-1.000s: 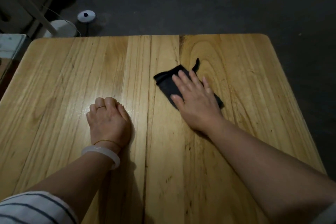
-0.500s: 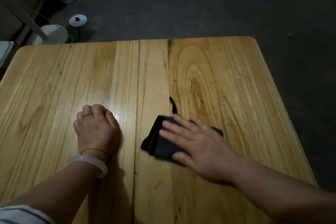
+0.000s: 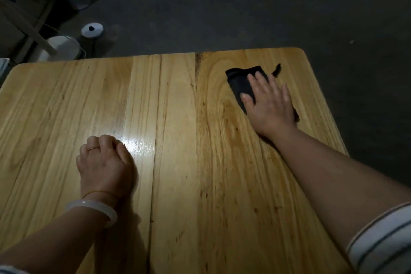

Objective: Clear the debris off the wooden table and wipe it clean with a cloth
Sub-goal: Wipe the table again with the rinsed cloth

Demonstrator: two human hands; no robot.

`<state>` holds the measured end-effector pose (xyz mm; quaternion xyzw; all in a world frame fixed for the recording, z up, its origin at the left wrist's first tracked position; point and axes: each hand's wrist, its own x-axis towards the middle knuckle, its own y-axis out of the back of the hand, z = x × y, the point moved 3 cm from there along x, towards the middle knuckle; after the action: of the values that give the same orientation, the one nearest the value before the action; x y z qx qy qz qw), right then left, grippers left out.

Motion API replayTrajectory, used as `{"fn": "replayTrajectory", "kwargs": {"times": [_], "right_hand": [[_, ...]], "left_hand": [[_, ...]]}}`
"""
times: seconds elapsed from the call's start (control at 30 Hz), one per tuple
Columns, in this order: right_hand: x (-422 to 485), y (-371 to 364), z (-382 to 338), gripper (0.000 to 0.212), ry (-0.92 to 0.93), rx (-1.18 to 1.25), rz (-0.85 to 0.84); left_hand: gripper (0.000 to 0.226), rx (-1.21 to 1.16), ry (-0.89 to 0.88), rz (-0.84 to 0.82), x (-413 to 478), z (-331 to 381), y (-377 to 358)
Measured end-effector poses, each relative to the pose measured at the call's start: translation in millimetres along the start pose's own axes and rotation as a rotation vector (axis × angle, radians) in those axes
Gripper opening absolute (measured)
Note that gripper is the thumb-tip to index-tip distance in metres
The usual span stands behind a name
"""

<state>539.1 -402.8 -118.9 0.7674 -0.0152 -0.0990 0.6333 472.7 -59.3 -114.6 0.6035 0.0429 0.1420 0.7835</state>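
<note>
The right hand (image 3: 270,104) presses spread fingers (image 3: 252,81) flat on the black cloth (image 3: 241,83) at the counter's (image 3: 178,118) far right, while the left hand (image 3: 105,162) rests near, fingers curled under.

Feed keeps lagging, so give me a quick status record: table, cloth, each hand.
table: wooden, planks running away from the camera
cloth: dark, lying flat near the table's far right corner
right hand: flat on the cloth, fingers straight, pressing it down
left hand: fingers curled, resting on the table left of centre, holding nothing visible
</note>
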Motion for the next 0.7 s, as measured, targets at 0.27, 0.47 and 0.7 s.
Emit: {"fn": "replayTrajectory", "kwargs": {"times": [0.27,0.47,0.7], "right_hand": [[-80.8,-4.6,-12.8,0.06,0.068,0.061,-0.071],[-172.1,-18.7,-35.4,0.061,0.431,0.026,-0.155],[-150.3,-12.2,-15.2,0.061,0.639,0.052,-0.243]], "left_hand": [[0.037,0.021,-0.012,0.026,-1.0,2.1,1.2],[0.027,0.095,-0.016,0.011,-1.5,-1.2,-1.2],[0.016,-0.042,-0.071,-0.02,-2.1,32.7,0.1]]}}
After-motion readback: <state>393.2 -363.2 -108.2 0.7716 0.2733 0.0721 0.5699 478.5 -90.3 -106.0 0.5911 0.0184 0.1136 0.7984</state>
